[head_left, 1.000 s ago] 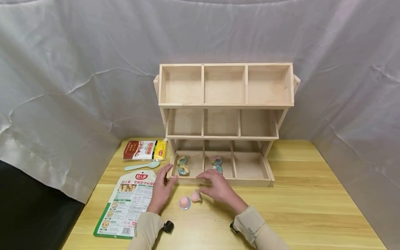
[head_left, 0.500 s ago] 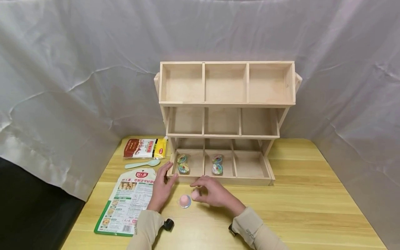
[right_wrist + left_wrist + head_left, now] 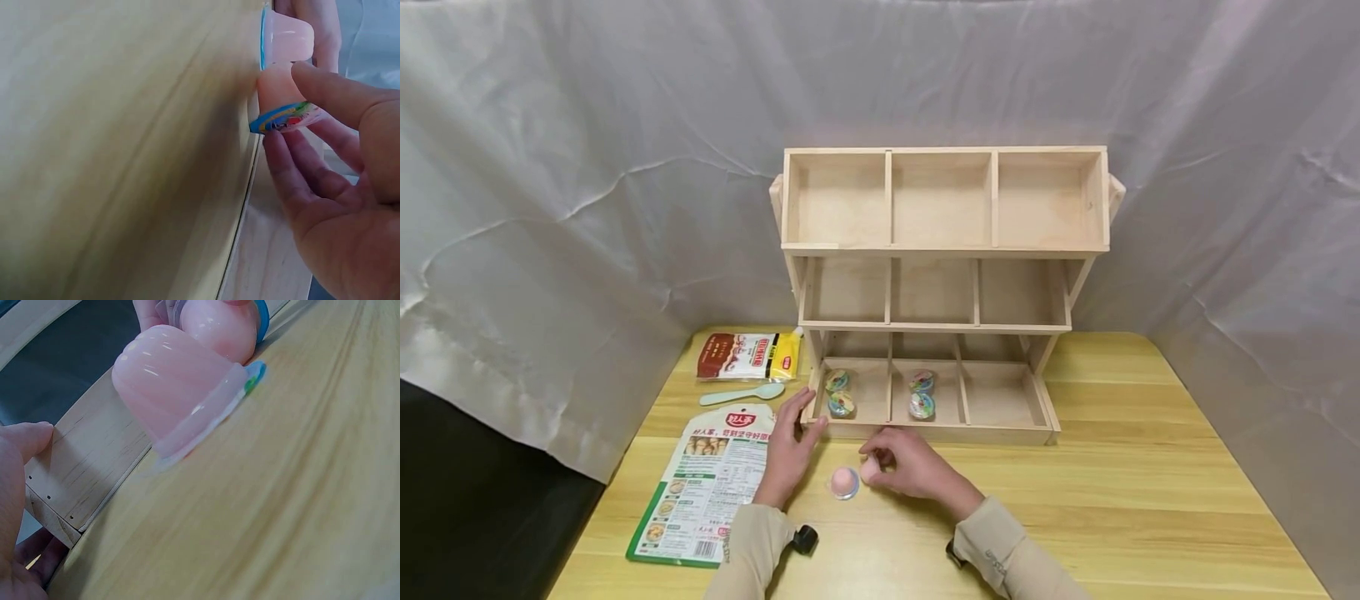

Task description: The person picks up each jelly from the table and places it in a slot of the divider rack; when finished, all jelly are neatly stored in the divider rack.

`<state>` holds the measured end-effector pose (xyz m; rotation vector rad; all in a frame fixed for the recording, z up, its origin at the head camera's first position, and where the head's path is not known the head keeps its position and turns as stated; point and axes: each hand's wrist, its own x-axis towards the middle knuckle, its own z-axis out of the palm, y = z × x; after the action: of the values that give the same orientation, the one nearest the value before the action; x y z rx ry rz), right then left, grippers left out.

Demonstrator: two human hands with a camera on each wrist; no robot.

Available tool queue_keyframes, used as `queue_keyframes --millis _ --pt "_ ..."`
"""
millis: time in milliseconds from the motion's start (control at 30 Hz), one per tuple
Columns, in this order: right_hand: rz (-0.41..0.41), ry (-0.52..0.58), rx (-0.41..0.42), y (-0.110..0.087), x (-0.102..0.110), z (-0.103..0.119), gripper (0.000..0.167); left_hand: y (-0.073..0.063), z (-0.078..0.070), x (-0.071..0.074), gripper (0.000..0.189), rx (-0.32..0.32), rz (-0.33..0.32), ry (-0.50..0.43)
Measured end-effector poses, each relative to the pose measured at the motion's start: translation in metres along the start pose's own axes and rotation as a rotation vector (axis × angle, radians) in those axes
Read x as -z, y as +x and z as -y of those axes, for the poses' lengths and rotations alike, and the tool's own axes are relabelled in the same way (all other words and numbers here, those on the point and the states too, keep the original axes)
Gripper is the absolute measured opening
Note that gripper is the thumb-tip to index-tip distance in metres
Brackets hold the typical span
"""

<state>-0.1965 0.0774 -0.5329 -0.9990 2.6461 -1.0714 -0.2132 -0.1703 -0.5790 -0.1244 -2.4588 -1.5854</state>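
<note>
Thumb and fingers of my right hand (image 3: 917, 467) pinch a pink jelly cup (image 3: 282, 94), which lies tipped on its side with its printed lid facing the fingers. Right beside it a second pink jelly cup (image 3: 178, 394) stands lid-down on the table. My left hand (image 3: 792, 454) rests at the front left corner of the wooden three-tier rack (image 3: 925, 434), thumb on the front board and relaxed fingers along the side. In the rack's bottom tier, two jelly cups (image 3: 840, 405) sit in the left compartment and two jelly cups (image 3: 922, 406) in the middle one.
Left of the rack lie a red, white and yellow food packet (image 3: 748, 357), a pale green spoon (image 3: 741, 394) and a white, green-edged food pouch (image 3: 707, 483). Grey cloth (image 3: 587, 208) hangs behind and at both sides of the wooden table (image 3: 1150, 500).
My right hand has moved left and closed its fingers on the tipped jelly cup, tilting it slightly. The left hand stays at the rack's corner.
</note>
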Motion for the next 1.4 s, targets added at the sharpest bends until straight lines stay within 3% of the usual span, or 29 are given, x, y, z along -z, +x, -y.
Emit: queue_keyframes --millis 333,800,1400 --pt "0.039 0.035 -0.049 -0.002 0.004 -0.004 0.042 0.000 -0.001 0.000 0.056 0.003 0.004 -0.007" --pt "-0.037 0.116 -0.131 -0.005 0.031 0.005 0.051 0.000 0.000 0.000 0.057 -0.005 -0.003 -0.007" --pt "-0.150 0.177 -0.182 -0.014 0.058 -0.008 0.053 0.000 -0.001 0.000 0.056 0.004 0.002 -0.024"
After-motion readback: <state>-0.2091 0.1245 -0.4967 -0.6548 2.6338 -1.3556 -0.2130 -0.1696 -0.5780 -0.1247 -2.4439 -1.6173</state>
